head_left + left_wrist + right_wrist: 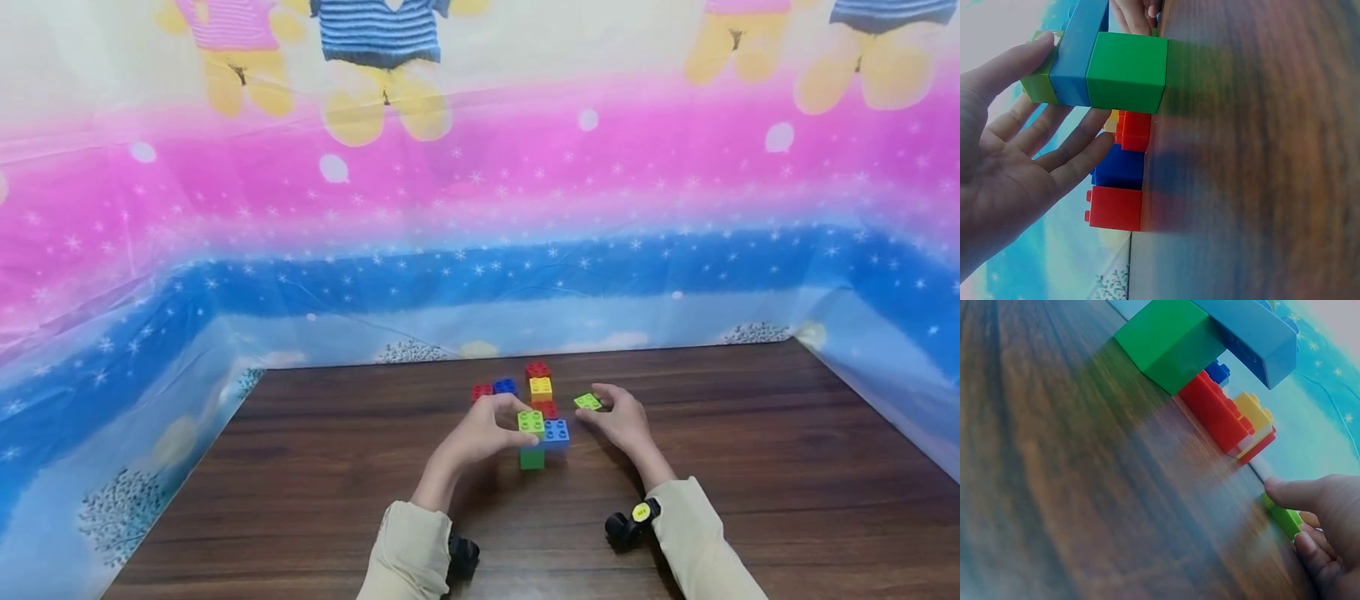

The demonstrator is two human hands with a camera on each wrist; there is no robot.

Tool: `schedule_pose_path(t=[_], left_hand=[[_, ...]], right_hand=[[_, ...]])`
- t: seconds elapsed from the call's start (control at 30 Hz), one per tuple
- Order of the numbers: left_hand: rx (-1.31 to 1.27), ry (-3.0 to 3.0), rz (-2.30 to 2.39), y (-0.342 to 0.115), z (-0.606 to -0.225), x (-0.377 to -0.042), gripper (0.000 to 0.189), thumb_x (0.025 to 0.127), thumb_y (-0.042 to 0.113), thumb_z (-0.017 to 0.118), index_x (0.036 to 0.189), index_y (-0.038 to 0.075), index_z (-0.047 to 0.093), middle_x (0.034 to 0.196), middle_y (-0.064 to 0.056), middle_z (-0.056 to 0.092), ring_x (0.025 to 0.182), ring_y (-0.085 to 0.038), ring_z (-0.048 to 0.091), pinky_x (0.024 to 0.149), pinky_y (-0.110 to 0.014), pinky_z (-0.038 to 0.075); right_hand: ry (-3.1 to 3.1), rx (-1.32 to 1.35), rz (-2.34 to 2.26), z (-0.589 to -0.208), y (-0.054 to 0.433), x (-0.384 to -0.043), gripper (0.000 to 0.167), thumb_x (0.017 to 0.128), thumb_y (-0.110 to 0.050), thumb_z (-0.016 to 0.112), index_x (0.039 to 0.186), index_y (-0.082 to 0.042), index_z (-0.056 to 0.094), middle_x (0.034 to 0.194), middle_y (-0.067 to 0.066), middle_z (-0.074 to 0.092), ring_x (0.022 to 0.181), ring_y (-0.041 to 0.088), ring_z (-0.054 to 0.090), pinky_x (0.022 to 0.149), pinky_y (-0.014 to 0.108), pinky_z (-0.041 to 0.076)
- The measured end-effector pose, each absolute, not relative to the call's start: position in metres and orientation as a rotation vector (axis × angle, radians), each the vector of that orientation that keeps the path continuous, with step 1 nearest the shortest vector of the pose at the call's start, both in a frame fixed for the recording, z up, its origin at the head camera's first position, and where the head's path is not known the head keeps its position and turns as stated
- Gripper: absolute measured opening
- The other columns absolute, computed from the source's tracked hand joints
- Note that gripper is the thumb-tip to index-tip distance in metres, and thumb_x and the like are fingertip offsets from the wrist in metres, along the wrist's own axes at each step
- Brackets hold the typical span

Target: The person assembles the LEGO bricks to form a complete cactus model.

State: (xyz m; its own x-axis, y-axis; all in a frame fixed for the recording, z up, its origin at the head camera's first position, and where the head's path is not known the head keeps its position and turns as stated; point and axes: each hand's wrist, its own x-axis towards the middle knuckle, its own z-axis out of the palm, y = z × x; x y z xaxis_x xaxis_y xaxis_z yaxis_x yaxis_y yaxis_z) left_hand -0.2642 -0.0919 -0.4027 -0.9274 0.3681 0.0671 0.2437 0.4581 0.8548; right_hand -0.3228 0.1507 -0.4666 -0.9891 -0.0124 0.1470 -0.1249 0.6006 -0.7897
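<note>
A small stack stands on the table: a green block (532,459) at the bottom, a light blue brick (1079,56) across it, and a lime green brick (531,422) on top. The blue brick juts out to the right past the green block. My left hand (483,429) holds the stack at the lime brick, thumb on its upper face and fingers along the far side. To the right of the stack, my right hand (622,421) pinches a thin lime green brick (1285,517) between thumb and fingers, low over the table.
Behind the stack are a red brick (547,408), a yellow brick (541,388) and another red brick (537,369). Left of them sit a dark blue brick (505,386) and a red brick (1116,209). A printed cloth (480,275) hangs around the wooden table (315,483).
</note>
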Motion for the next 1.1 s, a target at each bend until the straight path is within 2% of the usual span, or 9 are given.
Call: schedule_pose_path(t=[0.23, 0.7, 0.87, 1.1], left_hand=[[0.546, 2.582, 1.470, -0.0925, -0.4008, -0.2660, 0.037, 0.085, 0.024, 0.075, 0.115, 0.008, 0.065, 0.114, -0.009, 0.064, 0.106, -0.023, 0.057, 0.094, -0.046, 0.052], [0.526, 2.578, 1.474, -0.0919, -0.4038, -0.2666, 0.036, 0.085, 0.025, 0.075, 0.115, 0.008, 0.065, 0.116, -0.009, 0.064, 0.108, -0.024, 0.059, 0.094, -0.046, 0.052], [0.535, 2.580, 1.471, -0.0927, -0.4054, -0.2662, 0.034, 0.085, 0.025, 0.075, 0.113, 0.008, 0.065, 0.115, -0.009, 0.064, 0.108, -0.024, 0.060, 0.094, -0.046, 0.052], [0.551, 2.589, 1.459, -0.0914, -0.4067, -0.2652, 0.034, 0.085, 0.024, 0.075, 0.113, 0.008, 0.065, 0.115, -0.010, 0.064, 0.107, -0.023, 0.059, 0.092, -0.046, 0.053]], right_hand=[[-2.698, 0.103, 1.289, -0.4623, 0.1502, -0.3243, 0.053, 0.087, -0.022, 0.072, 0.132, 0.002, 0.055, 0.129, 0.025, 0.060, 0.115, 0.038, 0.058, 0.095, 0.050, 0.049], [-2.699, 0.166, 1.247, -0.4643, 0.1518, -0.3226, 0.043, 0.090, -0.017, 0.066, 0.127, 0.002, 0.060, 0.123, 0.025, 0.061, 0.107, 0.035, 0.059, 0.089, 0.047, 0.049], [-2.696, 0.170, 1.291, -0.4659, 0.1530, -0.3219, 0.041, 0.091, -0.017, 0.065, 0.127, 0.002, 0.060, 0.124, 0.025, 0.061, 0.106, 0.034, 0.059, 0.086, 0.043, 0.050], [-2.657, 0.183, 1.371, -0.4658, 0.1574, -0.3231, 0.040, 0.092, -0.013, 0.062, 0.127, 0.004, 0.058, 0.129, 0.028, 0.058, 0.111, 0.038, 0.058, 0.090, 0.045, 0.051]])
